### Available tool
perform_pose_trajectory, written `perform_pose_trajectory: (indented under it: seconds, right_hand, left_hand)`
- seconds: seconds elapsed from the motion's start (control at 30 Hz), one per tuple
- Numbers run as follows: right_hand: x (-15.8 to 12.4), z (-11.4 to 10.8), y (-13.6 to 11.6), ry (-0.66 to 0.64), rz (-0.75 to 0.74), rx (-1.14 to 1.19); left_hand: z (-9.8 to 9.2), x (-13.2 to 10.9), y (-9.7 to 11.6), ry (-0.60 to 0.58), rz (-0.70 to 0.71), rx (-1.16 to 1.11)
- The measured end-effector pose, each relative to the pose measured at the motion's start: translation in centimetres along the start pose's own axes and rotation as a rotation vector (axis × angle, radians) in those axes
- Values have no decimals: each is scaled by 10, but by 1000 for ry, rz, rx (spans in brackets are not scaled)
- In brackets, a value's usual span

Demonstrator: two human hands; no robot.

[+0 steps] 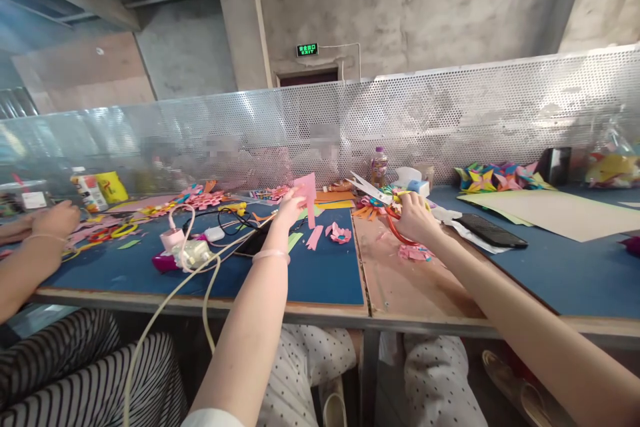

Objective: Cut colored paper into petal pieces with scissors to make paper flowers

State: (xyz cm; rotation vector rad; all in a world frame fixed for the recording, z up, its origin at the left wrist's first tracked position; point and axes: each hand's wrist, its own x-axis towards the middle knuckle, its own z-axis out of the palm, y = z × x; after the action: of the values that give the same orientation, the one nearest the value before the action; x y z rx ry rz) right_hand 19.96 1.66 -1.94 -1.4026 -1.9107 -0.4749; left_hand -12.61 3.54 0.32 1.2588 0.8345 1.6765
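Observation:
My left hand point(290, 208) is raised over the blue tabletop, its fingers closed on a piece of pink paper point(306, 190) with a strip hanging down. My right hand point(416, 219) grips a pair of scissors point(371, 188) with red-orange handles. The blades point up and left, parted a little and apart from the paper. Below the left hand lie a pink paper strip point(315, 237) and a folded pink paper flower point(339, 233). More pink paper pieces point(415, 253) rest on the bare wood under my right hand.
Cables and a charger point(193, 254) lie at left, a cord hanging over the edge. A co-worker's hands point(57, 223) are further left. A phone point(491, 230) and large pale sheets point(555, 210) lie at right. A bottle point(379, 167) stands before the perforated metal screen point(425, 120).

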Motion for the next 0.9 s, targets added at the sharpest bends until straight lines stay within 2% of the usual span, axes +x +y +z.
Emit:
perform_pose_trajectory:
  seconds: [0.03, 0.17, 0.2, 0.37, 0.57, 0.73, 0.9]
  right_hand:
    - [6, -3, -6, -72, 35, 39]
    - [24, -7, -36, -565, 66, 162]
    - [25, -7, -44, -612, 51, 181]
    - [11, -3, -66, -545, -14, 24]
    - [3, -4, -47, -607, -98, -52]
    - [6, -7, -34, -581, -171, 37]
    - [5, -7, -35, -597, -223, 121]
  left_hand:
    - [1, 0, -1, -3, 7, 13]
    - [3, 3, -4, 21, 42, 27]
    - [4, 4, -4, 22, 63, 18]
    - [6, 3, -1, -23, 103, 45]
    - [12, 1, 4, -56, 31, 79]
    - [17, 2, 9, -47, 17, 88]
    - [29, -2, 12, -159, -20, 78]
